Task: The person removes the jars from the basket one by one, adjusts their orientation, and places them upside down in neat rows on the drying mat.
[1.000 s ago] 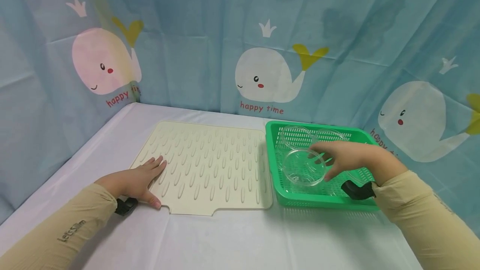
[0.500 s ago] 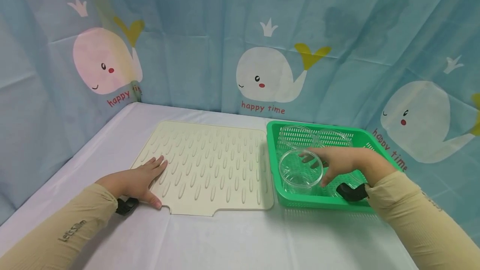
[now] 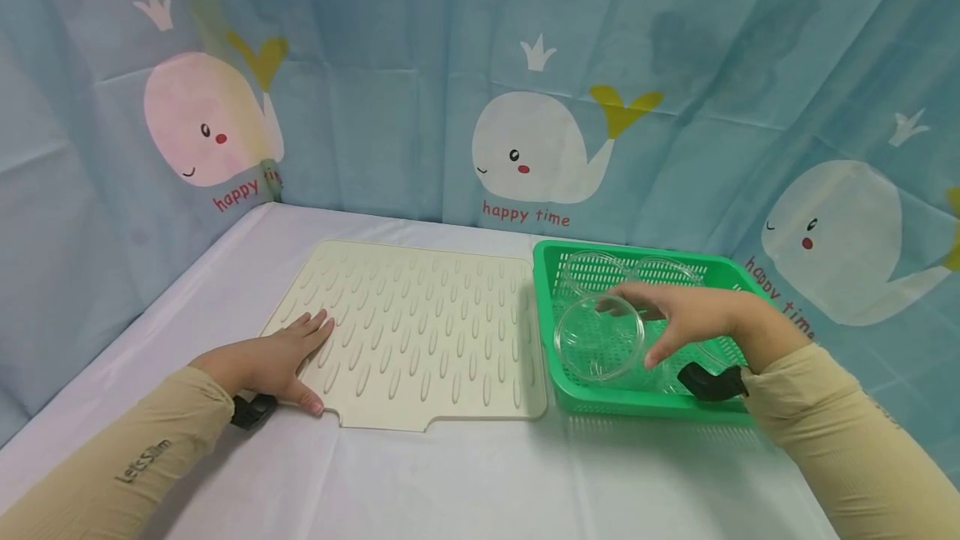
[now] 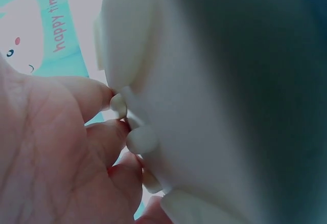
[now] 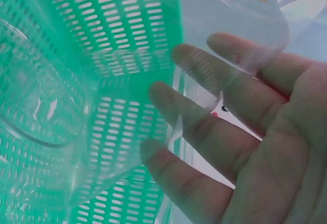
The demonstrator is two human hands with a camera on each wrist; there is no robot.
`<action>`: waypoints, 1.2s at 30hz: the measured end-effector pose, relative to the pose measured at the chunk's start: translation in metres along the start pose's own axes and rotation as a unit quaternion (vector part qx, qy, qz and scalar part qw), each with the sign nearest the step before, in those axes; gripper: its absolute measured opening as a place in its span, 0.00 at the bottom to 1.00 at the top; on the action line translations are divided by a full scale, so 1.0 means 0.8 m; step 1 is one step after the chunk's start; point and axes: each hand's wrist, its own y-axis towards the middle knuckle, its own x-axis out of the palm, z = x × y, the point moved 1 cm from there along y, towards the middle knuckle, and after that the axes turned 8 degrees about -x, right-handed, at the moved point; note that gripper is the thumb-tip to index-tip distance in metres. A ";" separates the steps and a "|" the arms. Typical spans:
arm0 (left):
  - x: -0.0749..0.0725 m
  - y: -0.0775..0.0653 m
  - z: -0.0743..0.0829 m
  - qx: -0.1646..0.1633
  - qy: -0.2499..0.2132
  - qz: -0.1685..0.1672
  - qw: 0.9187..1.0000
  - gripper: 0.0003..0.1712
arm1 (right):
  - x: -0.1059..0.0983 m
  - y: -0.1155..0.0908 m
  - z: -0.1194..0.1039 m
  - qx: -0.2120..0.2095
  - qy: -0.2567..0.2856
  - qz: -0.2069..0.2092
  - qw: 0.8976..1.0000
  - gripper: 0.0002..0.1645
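Fingers spread, my left hand (image 3: 273, 361) rests on the left edge of a flat cream board (image 3: 420, 315) with long oval ridges. The left wrist view shows those fingers touching rounded ridges (image 4: 143, 139) of the board up close. My right hand (image 3: 690, 315) is over a green slotted basket (image 3: 675, 408) and holds a clear round plastic bowl (image 3: 581, 348), fingers round its far side and thumb near its right rim. Through clear plastic, the right wrist view shows the spread fingers (image 5: 194, 137). The bowl is tilted, overlapping the basket's front left.
At the basket's back are two more clear bowls, one at left (image 3: 588, 259) and one at right (image 3: 667, 262). The basket stands right beside the board on a white tablecloth (image 3: 450, 482). A blue whale-print curtain (image 3: 390, 107) hangs behind and at the sides.
The bowl shifted slightly left with my right hand, sank lower into the basket, then tipped so its opening faces me more. My left hand and the board stay put.
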 end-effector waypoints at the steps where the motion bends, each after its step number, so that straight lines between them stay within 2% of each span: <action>1: 0.000 0.000 0.000 0.000 -0.001 0.000 1.000 0.76 | 0.000 0.001 -0.001 -0.002 -0.004 -0.003 1.000 0.54; 7: 0.001 0.003 -0.005 -0.004 -0.004 0.000 1.000 0.77 | 0.006 0.006 -0.004 -0.010 -0.002 -0.002 1.000 0.59; 14: -0.002 0.003 -0.003 -0.005 -0.002 0.000 1.000 0.77 | 0.007 0.008 -0.008 -0.043 -0.026 0.017 0.999 0.56; 20: -0.007 0.001 -0.001 -0.001 0.000 -0.002 1.000 0.75 | 0.005 0.004 -0.017 -0.019 -0.057 0.039 0.997 0.54; 25: -0.020 0.000 0.002 0.027 -0.004 0.019 0.999 0.70 | -0.008 -0.007 -0.031 -0.012 -0.104 0.076 0.992 0.54; 30: -0.036 -0.004 0.011 0.045 -0.021 0.041 0.998 0.68 | -0.025 -0.014 -0.048 -0.034 -0.125 0.107 0.986 0.54; 36: -0.054 -0.009 0.030 0.052 -0.038 0.064 0.996 0.67 | -0.035 0.009 -0.073 -0.063 -0.135 0.143 0.978 0.54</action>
